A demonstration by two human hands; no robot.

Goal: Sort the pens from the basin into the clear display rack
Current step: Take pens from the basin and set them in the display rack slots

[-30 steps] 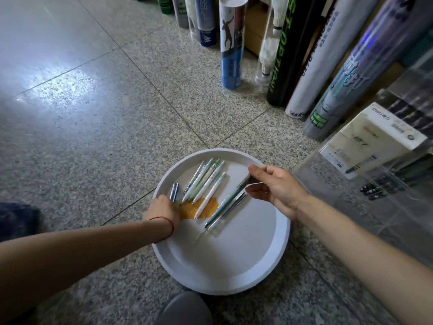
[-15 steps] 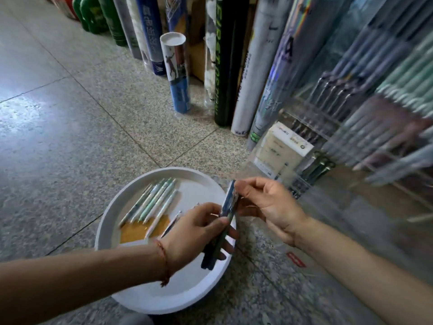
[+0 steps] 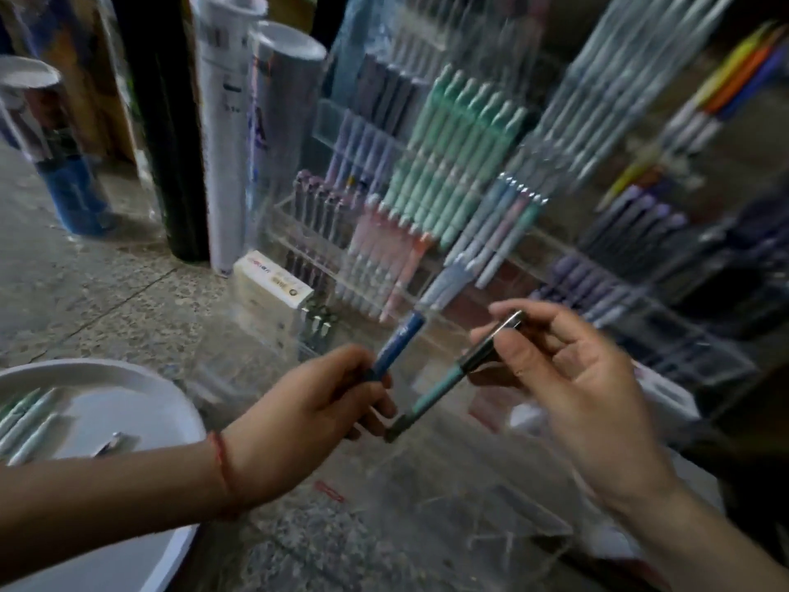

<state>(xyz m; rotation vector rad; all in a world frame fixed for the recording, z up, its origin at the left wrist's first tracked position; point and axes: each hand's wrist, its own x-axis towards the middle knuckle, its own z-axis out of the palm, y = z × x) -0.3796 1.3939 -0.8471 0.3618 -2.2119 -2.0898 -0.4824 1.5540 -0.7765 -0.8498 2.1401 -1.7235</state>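
- Clear acrylic display rack, pens grouped by colour: match the row before slotting.
- White round plastic basin, lower left: pale green pens left inside.
- Left hand grips blue pen near the rack; slot it first.
- Right hand pinches teal dark-capped pen.

The scene is dim and evenly lit, with no hard shadows. The brightest patches are the white basin and the speckled floor on the left, while the right edge falls into near darkness. Motion blur smears the clear display rack, pulling its pens into streaks towards the upper right. The shuttlecock tubes lean and soften from wide-angle distortion. The left hand with its blue pen and the right hand with its teal pen are the least blurred, though soft-edged.
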